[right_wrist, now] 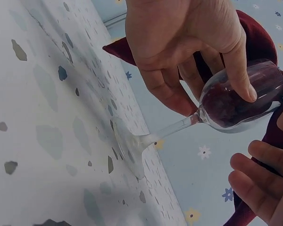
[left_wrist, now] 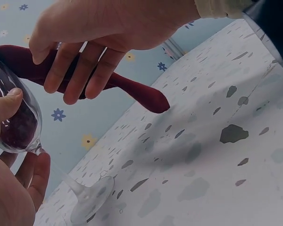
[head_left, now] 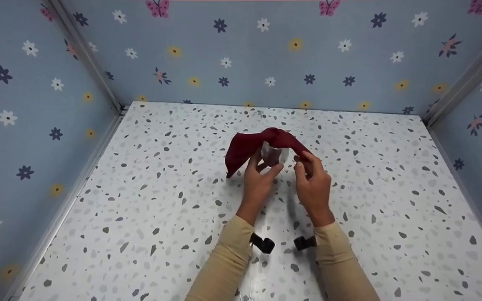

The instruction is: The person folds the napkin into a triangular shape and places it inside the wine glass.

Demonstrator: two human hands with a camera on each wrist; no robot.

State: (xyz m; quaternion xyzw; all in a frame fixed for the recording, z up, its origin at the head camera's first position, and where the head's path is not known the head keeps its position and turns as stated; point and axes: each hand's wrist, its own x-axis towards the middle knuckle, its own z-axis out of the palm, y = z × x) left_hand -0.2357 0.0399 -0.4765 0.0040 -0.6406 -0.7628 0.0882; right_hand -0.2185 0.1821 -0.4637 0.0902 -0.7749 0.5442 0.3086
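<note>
A clear stemmed wine glass (head_left: 274,155) is near the middle of the table, its round foot (right_wrist: 129,148) low at the tabletop; whether it touches I cannot tell. My left hand (head_left: 259,184) grips the bowl, thumb on the near side and fingers around the bowl and upper stem. A dark red cloth (head_left: 244,147) drapes over the rim and hangs down to both sides. Dark red shows through the glass bowl (left_wrist: 19,125). My right hand (head_left: 314,186) pinches the cloth's right part between thumb and index finger; its other fingers (left_wrist: 75,77) hang loosely, and the index finger is partly hidden.
The white speckled table (head_left: 161,234) stretches around both hands. Blue flower-patterned panels (head_left: 245,50) stand at the back and both sides. A small black camera mount (head_left: 264,243) sits at the left wrist, another mount (head_left: 303,243) at the right.
</note>
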